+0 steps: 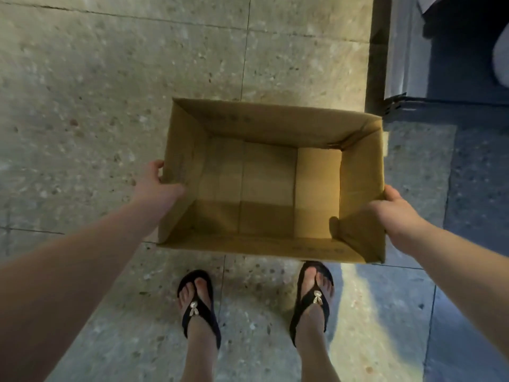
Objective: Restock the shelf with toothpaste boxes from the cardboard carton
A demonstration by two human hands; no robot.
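— What are the hands doing?

— Both are closed on the carton [275, 125]. The left hand [155, 183] grips the rim of the left wall about halfway along, fingers curled round the outside and thumb lying over the edge. The right hand [391, 208] clamps the rim of the right wall, nearer the corner on the person's side.

— And the arms?

— Both are bare and reach forward and down from the lower corners of the view, spread apart with the carton between them. The wrists are roughly level.

— Where does the carton sit?

— It is held in front of the body, open top up, with its flaps folded out of the way. Its plain brown bottom panels are in full sight. The near edge covers the toe end of the right sandal [314, 299], so it hangs above the feet. The left sandal [198, 307] is just clear of it.

— What lies around it?

— A speckled tiled floor [110, 92] is under everything. At the upper right stands a dark blue-grey fixture [454, 64]; whether it is the shelf, I cannot tell. A pale rounded shape [501, 56] shows at the right edge.
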